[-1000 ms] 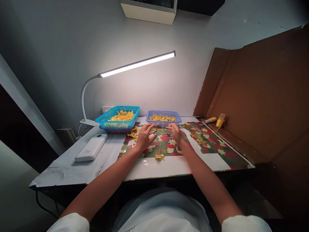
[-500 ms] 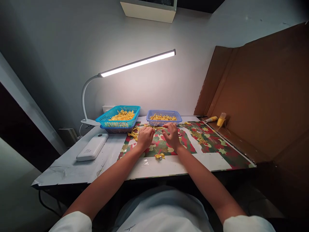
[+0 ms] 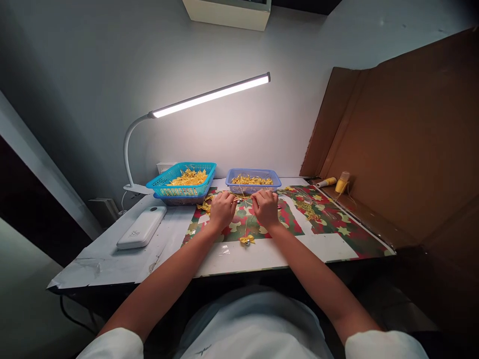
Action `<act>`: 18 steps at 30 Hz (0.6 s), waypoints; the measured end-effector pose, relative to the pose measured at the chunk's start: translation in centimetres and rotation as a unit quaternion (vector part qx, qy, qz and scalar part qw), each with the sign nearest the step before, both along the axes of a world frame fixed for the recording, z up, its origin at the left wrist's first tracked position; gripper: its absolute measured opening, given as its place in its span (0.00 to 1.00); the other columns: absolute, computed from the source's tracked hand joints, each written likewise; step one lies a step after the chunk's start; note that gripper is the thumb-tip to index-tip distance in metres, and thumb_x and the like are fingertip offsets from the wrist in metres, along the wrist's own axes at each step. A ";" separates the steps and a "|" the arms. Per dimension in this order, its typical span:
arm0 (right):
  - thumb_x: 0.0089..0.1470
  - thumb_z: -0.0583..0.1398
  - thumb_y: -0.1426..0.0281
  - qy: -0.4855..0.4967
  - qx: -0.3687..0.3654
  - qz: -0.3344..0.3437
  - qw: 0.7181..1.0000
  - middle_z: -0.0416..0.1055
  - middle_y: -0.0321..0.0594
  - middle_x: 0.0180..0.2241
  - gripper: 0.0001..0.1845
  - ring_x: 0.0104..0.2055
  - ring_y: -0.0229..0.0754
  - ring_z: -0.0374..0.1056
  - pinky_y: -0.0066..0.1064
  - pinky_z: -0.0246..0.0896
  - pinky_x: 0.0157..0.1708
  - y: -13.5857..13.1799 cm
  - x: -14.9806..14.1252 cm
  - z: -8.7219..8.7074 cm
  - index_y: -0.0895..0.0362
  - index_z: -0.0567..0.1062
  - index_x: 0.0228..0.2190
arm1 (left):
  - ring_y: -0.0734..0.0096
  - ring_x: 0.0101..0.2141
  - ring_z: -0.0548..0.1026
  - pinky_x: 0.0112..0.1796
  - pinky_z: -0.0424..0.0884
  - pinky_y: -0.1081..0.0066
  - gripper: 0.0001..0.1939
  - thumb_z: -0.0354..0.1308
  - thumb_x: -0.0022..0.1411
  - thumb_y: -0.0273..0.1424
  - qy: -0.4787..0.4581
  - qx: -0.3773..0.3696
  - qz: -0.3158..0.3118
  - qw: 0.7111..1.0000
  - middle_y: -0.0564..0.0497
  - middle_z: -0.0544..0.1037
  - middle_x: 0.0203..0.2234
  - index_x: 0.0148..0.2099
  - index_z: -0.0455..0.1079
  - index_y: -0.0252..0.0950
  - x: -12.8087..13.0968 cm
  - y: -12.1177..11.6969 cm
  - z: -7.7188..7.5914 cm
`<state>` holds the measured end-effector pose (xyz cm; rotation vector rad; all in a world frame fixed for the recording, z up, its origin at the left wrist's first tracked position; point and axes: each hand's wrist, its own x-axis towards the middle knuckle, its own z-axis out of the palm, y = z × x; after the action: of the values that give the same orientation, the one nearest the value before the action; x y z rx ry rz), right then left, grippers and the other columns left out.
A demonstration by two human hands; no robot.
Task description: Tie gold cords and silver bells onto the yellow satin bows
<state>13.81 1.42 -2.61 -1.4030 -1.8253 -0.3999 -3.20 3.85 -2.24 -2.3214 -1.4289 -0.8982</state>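
Lying nearest, a yellow bow point(image 3: 242, 239) appears already joined to its bell point(image 3: 247, 243); beyond, thin cord point(image 3: 246, 229) is pinched by the fingers of the left hand point(image 3: 222, 209) and right hand point(image 3: 266, 208), no finished knot being visible; farther back, yellow pieces point(image 3: 191, 177) are held in a turquoise basket point(image 3: 179, 191)

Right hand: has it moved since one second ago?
Yes, slightly left: the right hand now sits further in from the right end of the purple basket behind it.

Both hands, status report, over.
Left hand and right hand pinching thin cord; yellow bow with bell on table nearer the body; nothing visible between hands and bow but cord.
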 end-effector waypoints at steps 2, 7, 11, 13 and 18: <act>0.64 0.48 0.68 0.013 0.002 -0.017 1.000 0.73 0.44 0.39 0.15 0.44 0.48 0.59 0.40 0.44 0.45 0.2 0.3 -0.1 0.55 0.73 0.35 | 0.55 0.40 0.69 0.38 0.59 0.61 0.14 0.44 0.68 0.33 -0.003 -0.006 0.009 1.000 0.42 0.75 0.37 0.35 0.69 0.37 -0.1 0.0 0.1; 0.62 0.50 0.71 0.032 -0.001 -0.017 0.999 0.72 0.45 0.39 0.12 0.44 0.49 0.59 0.40 0.45 0.45 0.3 0.3 -0.3 0.55 0.73 0.37 | 0.57 0.40 0.71 0.40 0.61 0.63 0.11 0.50 0.65 0.37 -0.038 0.001 -0.016 0.999 0.44 0.75 0.37 0.38 0.70 0.37 -0.2 -0.3 0.3; 0.61 0.50 0.71 0.028 -0.009 -0.019 0.999 0.72 0.45 0.39 0.13 0.44 0.49 0.59 0.40 0.45 0.44 0.4 0.2 -0.4 0.55 0.74 0.37 | 0.61 0.35 0.73 0.35 0.62 0.67 0.14 0.48 0.66 0.36 -0.027 -0.050 -0.039 0.998 0.45 0.76 0.33 0.33 0.70 0.36 -0.3 -0.5 0.3; 0.62 0.50 0.70 0.021 -0.011 -0.022 0.999 0.72 0.45 0.39 0.13 0.45 0.50 0.59 0.41 0.45 0.45 0.4 0.2 -0.5 0.55 0.75 0.37 | 0.62 0.36 0.73 0.34 0.62 0.68 0.13 0.49 0.65 0.37 -0.031 -0.067 -0.048 0.996 0.45 0.76 0.33 0.34 0.71 0.36 -0.5 -0.7 0.4; 0.61 0.52 0.72 -0.001 -0.008 -0.030 1.000 0.72 0.45 0.39 0.12 0.44 0.49 0.59 0.41 0.45 0.44 0.5 0.3 -0.7 0.55 0.76 0.38 | 0.63 0.35 0.73 0.34 0.63 0.69 0.13 0.54 0.61 0.39 -0.063 -0.086 -0.076 0.991 0.46 0.77 0.34 0.37 0.73 0.36 -1.0 -1.0 0.7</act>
<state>14.13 1.88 -3.33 -1.4718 -1.7945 -0.4195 -4.17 2.88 -1.58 -2.5716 -1.4461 -1.0169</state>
